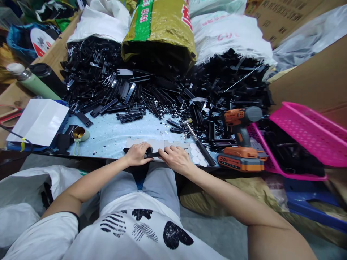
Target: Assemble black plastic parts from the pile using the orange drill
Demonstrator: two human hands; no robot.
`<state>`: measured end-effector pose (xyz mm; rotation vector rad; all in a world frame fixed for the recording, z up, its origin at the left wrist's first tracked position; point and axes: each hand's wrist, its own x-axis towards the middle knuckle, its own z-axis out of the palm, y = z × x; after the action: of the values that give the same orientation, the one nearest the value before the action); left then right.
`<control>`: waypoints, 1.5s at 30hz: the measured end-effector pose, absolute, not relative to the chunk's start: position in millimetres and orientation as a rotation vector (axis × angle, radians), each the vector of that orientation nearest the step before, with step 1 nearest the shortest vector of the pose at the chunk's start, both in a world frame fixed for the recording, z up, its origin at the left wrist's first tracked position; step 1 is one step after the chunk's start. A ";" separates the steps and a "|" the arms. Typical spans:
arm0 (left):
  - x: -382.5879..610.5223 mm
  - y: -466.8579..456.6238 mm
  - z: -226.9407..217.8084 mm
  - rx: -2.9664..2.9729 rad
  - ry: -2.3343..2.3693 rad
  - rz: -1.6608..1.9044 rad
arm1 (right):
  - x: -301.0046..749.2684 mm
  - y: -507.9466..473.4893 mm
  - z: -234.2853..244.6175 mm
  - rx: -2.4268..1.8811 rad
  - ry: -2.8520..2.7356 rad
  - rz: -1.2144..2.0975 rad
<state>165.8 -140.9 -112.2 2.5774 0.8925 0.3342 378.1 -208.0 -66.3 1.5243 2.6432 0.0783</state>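
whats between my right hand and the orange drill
Head view: a hammer lies slantwise between the right hand, which rests on a black strip, and the orange drill; a few white round pads sit by its handle.

Strip was black, counter pale blue with dark specks, heaped parts were black, drill orange and grey, basket pink and latticed, shirt white with black prints.
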 end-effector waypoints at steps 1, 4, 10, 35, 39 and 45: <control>166.5 -140.6 -112.6 2.570 0.896 0.338 | 377.7 -205.9 -64.5 1.507 2.650 0.083; 168.8 -140.7 -113.0 2.555 0.966 0.347 | 376.8 -201.2 -64.7 1.542 2.635 0.117; 182.9 -129.7 -109.8 2.547 0.953 0.188 | 395.3 -194.2 -95.9 1.600 2.712 0.068; 240.3 -25.0 -93.0 2.393 1.369 0.572 | 451.5 0.8 -122.9 2.637 1.841 -0.216; 155.1 -69.7 -81.8 2.361 1.292 0.670 | 457.9 -2.1 -129.5 2.692 1.764 -0.317; 108.0 -118.4 -78.5 2.514 1.226 0.380 | 465.5 -23.3 -133.8 2.776 1.972 -0.271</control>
<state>108.0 -118.4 -78.5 2.5139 1.2263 0.3802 465.5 -23.3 -133.8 2.7764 1.9719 -0.2708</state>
